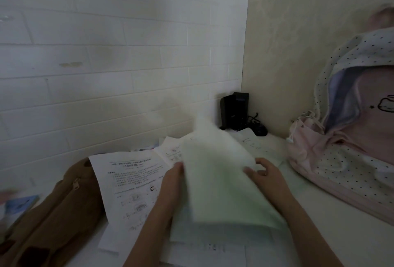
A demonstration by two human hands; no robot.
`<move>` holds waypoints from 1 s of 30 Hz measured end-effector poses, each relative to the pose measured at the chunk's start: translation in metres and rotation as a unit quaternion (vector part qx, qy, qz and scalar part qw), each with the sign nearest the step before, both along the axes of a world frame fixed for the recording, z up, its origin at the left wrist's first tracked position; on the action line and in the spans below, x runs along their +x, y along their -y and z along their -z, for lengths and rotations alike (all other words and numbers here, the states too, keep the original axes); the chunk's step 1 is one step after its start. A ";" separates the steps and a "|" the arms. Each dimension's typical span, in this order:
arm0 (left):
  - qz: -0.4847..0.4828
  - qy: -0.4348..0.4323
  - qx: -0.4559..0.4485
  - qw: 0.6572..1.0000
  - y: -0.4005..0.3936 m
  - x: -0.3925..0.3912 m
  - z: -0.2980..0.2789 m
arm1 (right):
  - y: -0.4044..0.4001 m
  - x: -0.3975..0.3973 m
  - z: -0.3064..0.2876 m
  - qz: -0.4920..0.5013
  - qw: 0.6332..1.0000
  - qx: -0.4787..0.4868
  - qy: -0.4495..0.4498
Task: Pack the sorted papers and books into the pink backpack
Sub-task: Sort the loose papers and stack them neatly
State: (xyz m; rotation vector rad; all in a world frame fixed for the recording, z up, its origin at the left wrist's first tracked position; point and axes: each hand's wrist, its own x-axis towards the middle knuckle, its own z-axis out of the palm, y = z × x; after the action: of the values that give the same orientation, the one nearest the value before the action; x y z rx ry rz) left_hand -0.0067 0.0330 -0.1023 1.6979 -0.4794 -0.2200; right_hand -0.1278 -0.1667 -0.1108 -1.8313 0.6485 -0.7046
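A blurred paper stack [215, 173] is gripped at its side edges by the left hand [170, 183] and right hand [266, 173], long axis directed away toward the wall, tilted toward the pink backpack [349, 138].

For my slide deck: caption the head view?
Both hands, left hand and right hand, lift blurred papers beside the pink backpack.

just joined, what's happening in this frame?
A person is gathering papers at a white desk. Both hands, left hand and right hand, hold a blurred, pale green-tinted sheet lifted above more printed papers spread on the desk. The pink backpack stands open at the right against the wall; nothing is going into it yet. A brown bag lies at the left.
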 end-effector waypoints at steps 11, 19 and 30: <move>-0.143 -0.026 0.024 0.989 -0.016 0.009 -0.003 | 0.006 0.018 0.021 0.100 0.956 -0.192 -0.199; -0.165 -0.015 0.099 0.981 -0.023 0.017 -0.002 | -0.008 0.042 0.008 0.111 0.960 -0.177 -0.187; -0.147 -0.014 0.079 0.986 -0.021 0.021 0.003 | -0.018 0.050 0.015 0.078 0.965 -0.130 -0.212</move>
State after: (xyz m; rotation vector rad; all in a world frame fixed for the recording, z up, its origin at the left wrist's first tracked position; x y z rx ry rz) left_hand 0.0143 0.0536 -0.1056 1.8941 -0.1891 -0.0666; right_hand -0.0775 -0.1488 -0.1255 -2.2197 1.0277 -0.5164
